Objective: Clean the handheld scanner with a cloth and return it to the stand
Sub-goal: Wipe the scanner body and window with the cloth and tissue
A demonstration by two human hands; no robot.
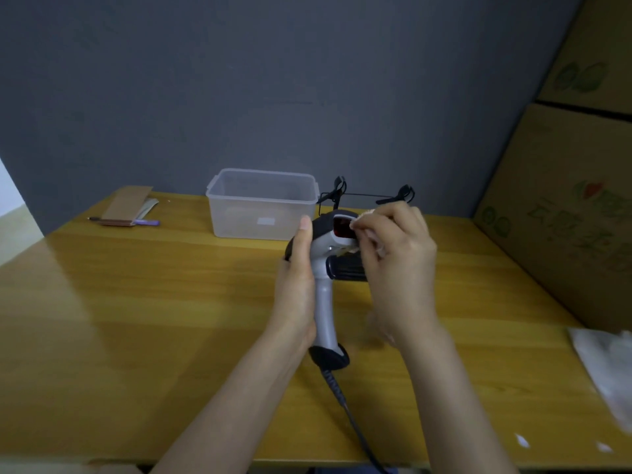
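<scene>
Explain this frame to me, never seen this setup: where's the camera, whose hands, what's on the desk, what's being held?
There is no robot here. One wide-angle camera sits on a person's head and looks forward and down, so both arms enter from the bottom edge.

The left hand grips the handheld scanner by its grey handle, upright above the wooden table. Its cable trails off the near edge. The right hand pinches a small pale cloth against the scanner's red window: the cleaning step.

Just behind the hands lies a dark object, possibly the stand; I can't tell. Further back: an empty clear plastic box, a black wire frame with clips, and cardboard pieces with a pen at far left. Cardboard boxes stand at right, with something white and crumpled near them.
</scene>
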